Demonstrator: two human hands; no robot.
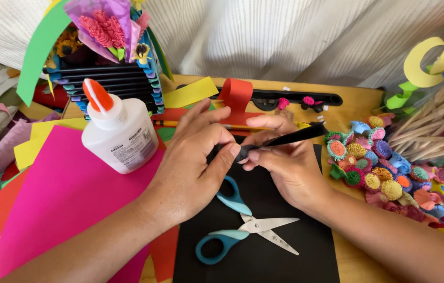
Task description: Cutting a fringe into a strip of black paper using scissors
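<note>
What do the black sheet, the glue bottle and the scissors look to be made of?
Black sheet: matte paper or thin card, flat with clean cut edges. Glue bottle: white, slightly glossy plastic with an orange cap. Scissors: bright metal blades, lying open; the teal handles look like plastic, perhaps with a softer grip.

Teal-handled scissors (243, 228) (open) on black paper (264, 257).

Bright, even daylight, diffused through the white curtain (284, 36) behind, soft shadows beneath both hands on the black sheet (264, 257), colours saturated, centre sharp, mild wide-angle stretch and softness at frame edges.
</note>
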